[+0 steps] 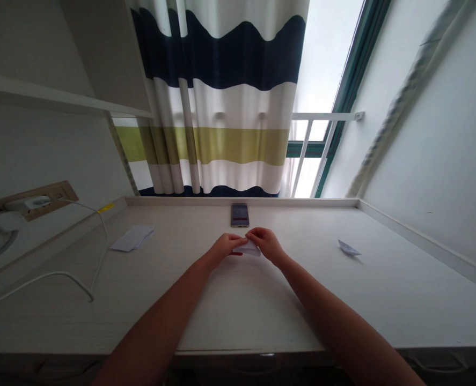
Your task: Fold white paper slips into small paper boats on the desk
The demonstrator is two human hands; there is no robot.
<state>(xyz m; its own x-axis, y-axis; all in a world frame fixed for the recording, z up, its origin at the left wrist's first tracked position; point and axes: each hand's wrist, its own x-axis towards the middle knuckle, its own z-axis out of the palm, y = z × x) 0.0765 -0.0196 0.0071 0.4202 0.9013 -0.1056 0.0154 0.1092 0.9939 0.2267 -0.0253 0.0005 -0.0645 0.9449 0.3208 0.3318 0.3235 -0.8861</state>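
A small folded piece of white paper is between my two hands, a little above or on the white desk; I cannot tell which. My left hand pinches its left side, fingers closed. From the right, my right hand grips the paper's upper edge between thumb and fingers. A thin red strip shows beneath my left fingers, too small to make out. Just beyond the hands lies a phone. To the right rests a folded paper boat, pointed at both ends.
Sheets of white paper lie on the left of the desk. A white cable loops from a wall socket panel across the desk's left side. A striped curtain hangs behind the raised back edge.
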